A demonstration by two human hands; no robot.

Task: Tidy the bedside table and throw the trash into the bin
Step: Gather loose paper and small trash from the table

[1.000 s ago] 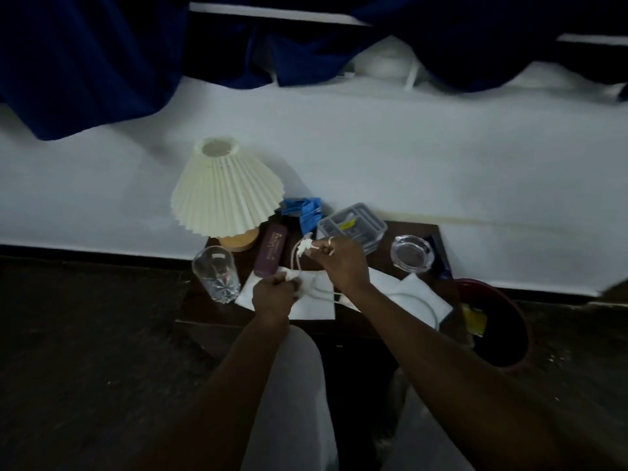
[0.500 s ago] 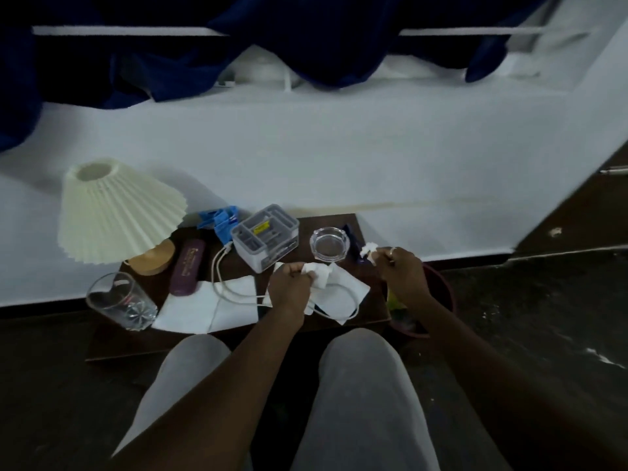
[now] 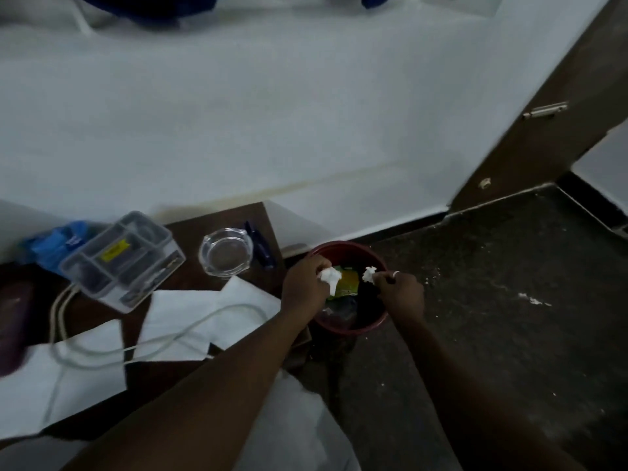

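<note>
A dark red bin [image 3: 353, 329] stands on the floor right of the brown bedside table [image 3: 217, 217]. Both my hands hover over its opening. My left hand [image 3: 304, 283] grips a crumpled white tissue [image 3: 330, 277]. My right hand [image 3: 402, 294] pinches a smaller crumpled white tissue [image 3: 368, 274]. Inside the bin lies yellow and green wrapper trash [image 3: 346, 283]. On the table lie flat white paper napkins [image 3: 210, 317] with a white cable [image 3: 170, 338] looped across them.
On the table also sit a clear plastic compartment box [image 3: 122, 260], a glass ashtray [image 3: 226, 251], a dark blue pen [image 3: 260, 244], a blue packet [image 3: 54, 241] and a maroon case [image 3: 13, 317]. White wall behind, dark speckled floor [image 3: 509, 300] to the right, a brown door frame [image 3: 543, 113].
Both hands have moved right from the table to above the bin, each carrying a crumpled tissue. The view has swung right, so lamp and drinking glass are out of frame.
</note>
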